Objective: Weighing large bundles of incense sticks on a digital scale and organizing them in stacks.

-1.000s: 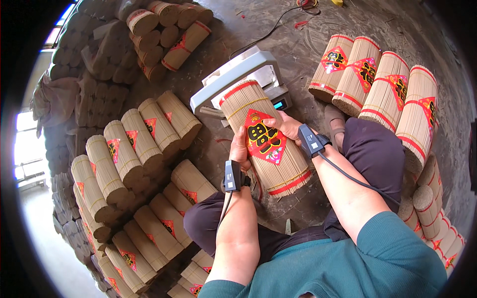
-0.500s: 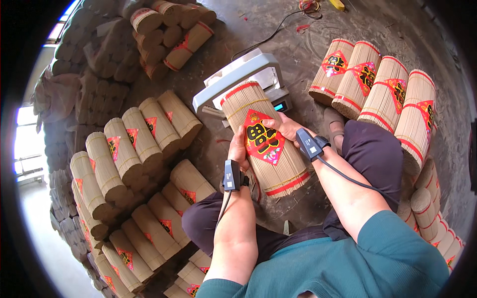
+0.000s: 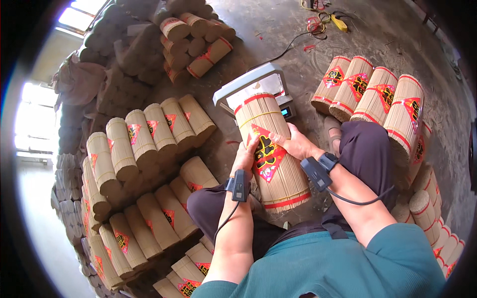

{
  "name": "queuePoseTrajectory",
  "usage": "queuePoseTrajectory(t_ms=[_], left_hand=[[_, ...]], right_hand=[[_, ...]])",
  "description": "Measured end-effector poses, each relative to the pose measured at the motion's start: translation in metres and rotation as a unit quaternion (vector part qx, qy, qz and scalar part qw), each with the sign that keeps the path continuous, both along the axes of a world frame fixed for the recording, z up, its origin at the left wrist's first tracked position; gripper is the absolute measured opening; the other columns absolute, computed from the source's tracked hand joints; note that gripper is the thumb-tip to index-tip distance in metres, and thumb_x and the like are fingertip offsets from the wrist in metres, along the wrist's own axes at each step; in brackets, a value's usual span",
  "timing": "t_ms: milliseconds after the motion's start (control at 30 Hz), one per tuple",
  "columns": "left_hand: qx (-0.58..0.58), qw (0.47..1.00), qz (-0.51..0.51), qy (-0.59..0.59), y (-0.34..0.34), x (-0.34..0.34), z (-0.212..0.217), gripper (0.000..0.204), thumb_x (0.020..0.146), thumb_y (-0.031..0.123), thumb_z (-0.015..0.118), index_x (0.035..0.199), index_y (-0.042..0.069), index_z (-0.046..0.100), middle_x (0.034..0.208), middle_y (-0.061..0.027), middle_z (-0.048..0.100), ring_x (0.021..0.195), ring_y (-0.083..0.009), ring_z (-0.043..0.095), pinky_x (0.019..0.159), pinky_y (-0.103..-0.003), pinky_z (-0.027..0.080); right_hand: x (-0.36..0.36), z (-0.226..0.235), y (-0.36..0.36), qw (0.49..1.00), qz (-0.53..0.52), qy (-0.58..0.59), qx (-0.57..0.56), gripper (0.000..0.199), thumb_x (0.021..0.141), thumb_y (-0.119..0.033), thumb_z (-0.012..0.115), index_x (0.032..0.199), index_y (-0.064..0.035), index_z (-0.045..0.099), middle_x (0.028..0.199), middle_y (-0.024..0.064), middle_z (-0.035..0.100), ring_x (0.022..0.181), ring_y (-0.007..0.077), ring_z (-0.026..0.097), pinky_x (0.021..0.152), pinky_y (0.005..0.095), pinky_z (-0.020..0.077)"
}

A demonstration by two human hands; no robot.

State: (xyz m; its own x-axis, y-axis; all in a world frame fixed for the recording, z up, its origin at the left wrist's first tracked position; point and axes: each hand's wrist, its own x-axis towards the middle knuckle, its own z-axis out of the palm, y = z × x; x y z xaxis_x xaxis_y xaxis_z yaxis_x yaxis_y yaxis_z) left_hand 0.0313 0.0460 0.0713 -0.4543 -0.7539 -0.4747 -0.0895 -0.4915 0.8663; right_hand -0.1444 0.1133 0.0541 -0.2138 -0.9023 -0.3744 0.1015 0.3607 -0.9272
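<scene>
We had both hands on one bundle of sticks (image 3: pixel 271 151), the tan cylinder with red bands and a red diamond label. It lay across our lap with the far end resting on the scale (image 3: pixel 248 89) on the floor.

Left hand (image 3: pixel 247 158) was flat against the bundle's left flank, fingers curled over the label edge. Right hand (image 3: pixel 296 145) pressed on the right side, fingers spread over the top of the label. So the hands were wrapped around it from both sides, not pinching, palms in. A black wrist unit (image 3: pixel 239 185) with a cable sat on the left forearm, a second one (image 3: pixel 318 171) on the right.

Our read of the step: smoothing or seating the label while the bundle was supported on the scale pan. The small green display (image 3: pixel 285 112) was lit just right of the bundle; digits too small to read.

Next move, as we judged it, called for a firm two-sided grip near the middle so the sticks wouldn't slide lengthwise, then a lift clear of the pan.

Further out: a row of labelled bundles (image 3: pixel 149 134) on the left, a stack of four more (image 3: pixel 370 97) on the right, an unlabelled pile (image 3: pixel 196 37) beyond, and cables (image 3: pixel 323 20) on the concrete floor (image 3: pixel 397 44).
</scene>
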Motion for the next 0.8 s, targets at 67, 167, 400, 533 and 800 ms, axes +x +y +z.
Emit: queuePoseTrajectory(t_ms=[67, 167, 400, 533, 800], left_hand=[[0.146, 0.978, 0.045, 0.144, 0.009, 0.013, 0.002, 0.061, 0.089, 0.047, 0.059, 0.128, 0.002, 0.047, 0.12, -0.0115, 0.061, 0.102, -0.0207, 0.063, 0.091, -0.038, 0.051], [0.235, 0.909, -0.004, 0.343, 0.034, 0.021, 0.027, 0.078, 0.085, 0.058, 0.057, 0.138, 0.006, 0.037, 0.13, -0.0163, 0.054, 0.113, -0.028, 0.057, 0.098, -0.046, 0.046], [0.022, 0.926, -0.009, 0.377, 0.104, -0.019, 0.111, 0.074, 0.092, 0.057, 0.042, 0.142, 0.003, 0.032, 0.132, -0.023, 0.046, 0.113, -0.0385, 0.053, 0.09, -0.047, 0.05], [0.095, 0.903, -0.011, 0.419, 0.121, -0.023, 0.141, 0.077, 0.089, 0.057, 0.049, 0.141, 0.002, 0.032, 0.13, -0.0232, 0.047, 0.112, -0.0369, 0.053, 0.086, -0.046, 0.053], [0.051, 0.901, -0.037, 0.429, 0.152, -0.029, 0.192, 0.075, 0.09, 0.053, 0.048, 0.143, 0.004, 0.028, 0.131, -0.0226, 0.044, 0.114, -0.0367, 0.052, 0.087, -0.045, 0.052]], right_hand=[[-0.003, 0.042, 0.012, 0.998, 0.007, 0.055, -0.021, 0.079, 0.081, -0.051, 0.069, 0.13, 0.0057, 0.043, 0.11, 0.0179, 0.062, 0.1, 0.0213, 0.06, 0.09, 0.034, 0.0476], [-0.018, 0.097, 0.04, 0.992, 0.038, 0.081, -0.093, 0.074, 0.083, -0.051, 0.066, 0.125, 0.0071, 0.048, 0.1, 0.019, 0.065, 0.093, 0.0216, 0.063, 0.086, 0.034, 0.0486], [-0.05, 0.214, 0.078, 0.942, 0.048, 0.245, -0.223, 0.024, 0.09, -0.007, 0.056, 0.113, -0.0009, 0.055, 0.092, 0.0078, 0.063, 0.085, 0.0145, 0.062, 0.075, 0.0297, 0.051], [-0.042, 0.225, 0.055, 0.869, -0.036, 0.302, -0.39, 0.024, 0.083, 0.002, 0.054, 0.106, -0.0035, 0.055, 0.089, 0.0087, 0.06, 0.084, 0.017, 0.062, 0.075, 0.0306, 0.0505], [-0.029, 0.251, 0.032, 0.83, -0.074, 0.241, -0.498, 0.024, 0.072, 0.008, 0.049, 0.093, -0.0029, 0.05, 0.081, 0.012, 0.054, 0.075, 0.0269, 0.058, 0.068, 0.037, 0.0492]])
